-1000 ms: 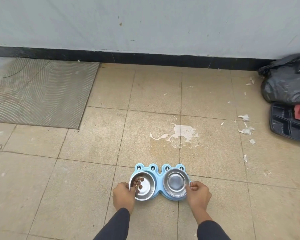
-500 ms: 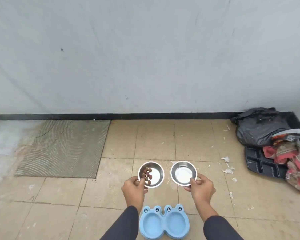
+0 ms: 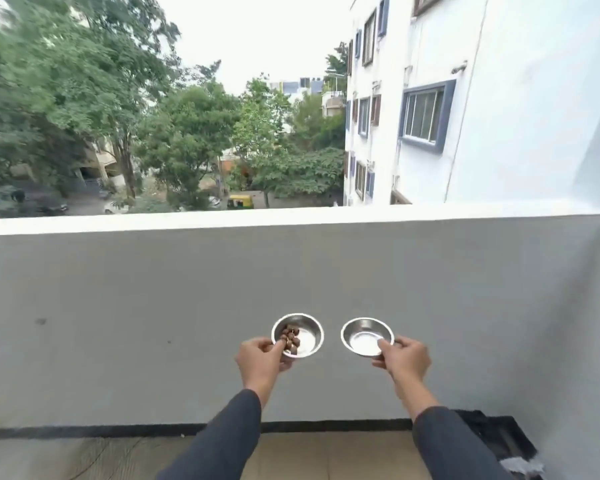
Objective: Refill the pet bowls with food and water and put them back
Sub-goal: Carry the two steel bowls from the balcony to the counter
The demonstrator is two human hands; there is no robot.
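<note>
- head view: two small steel bowls are held up side by side, apart, in front of a grey parapet wall (image 3: 153, 306).
- the left bowl (image 3: 298, 335) is pinched at its near rim by the left hand (image 3: 261, 362); brown kibble (image 3: 290, 338) is seen inside it.
- the right bowl (image 3: 367, 337) is gripped at its near-right rim by the right hand (image 3: 403, 358); its inside is seen bare and shiny.
- trees (image 3: 194, 133) and a white building (image 3: 430, 98) are seen beyond the wall.

Head camera faces forward, level, over the parapet wall (image 3: 291, 271) toward trees.
</note>
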